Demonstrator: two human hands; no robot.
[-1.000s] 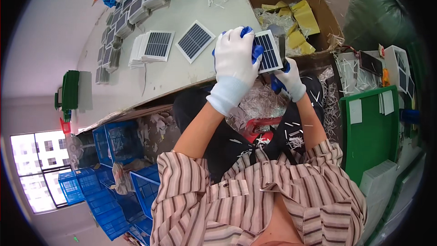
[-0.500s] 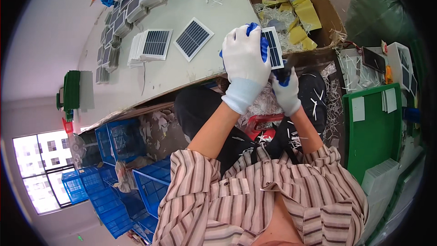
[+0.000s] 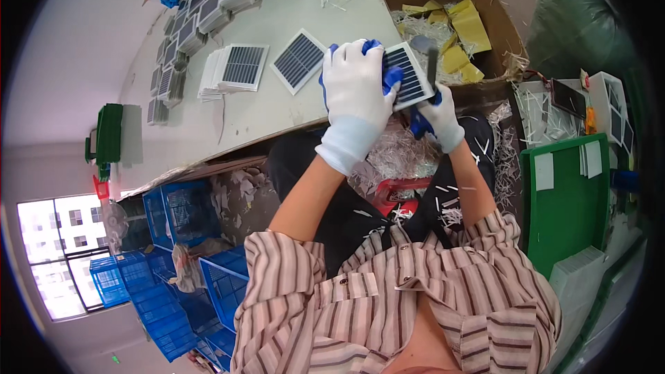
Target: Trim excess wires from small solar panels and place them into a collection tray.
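The white-and-blue gloved left hand (image 3: 357,86) is bent around the left side of a small white-framed solar panel (image 3: 409,77), thumb over its face; the right hand (image 3: 436,114), at the panel's five o'clock, is curled round what seems the grip of a dark, flat, blade-like tool (image 3: 432,68), whose exact kind I cannot tell. The tool stands right beside the panel's three o'clock edge, so the likeliest trouble is a slip: too much push could skid it over the cells, scratching them, or toward the left thumb at nine o'clock. A loose left grip might let the panel twist and drop, since it is held out by the tabletop (image 3: 256,121)'s right end, with the cardboard box (image 3: 499,21) at one o'clock and the plastic scraps (image 3: 398,156) at six. The box's near wall could catch the right knuckles on a swing toward two o'clock. Room is best at eight o'clock, over the tabletop; at nine, the loose solar panel (image 3: 298,62) and fanned panel stack (image 3: 242,67) could be knocked.
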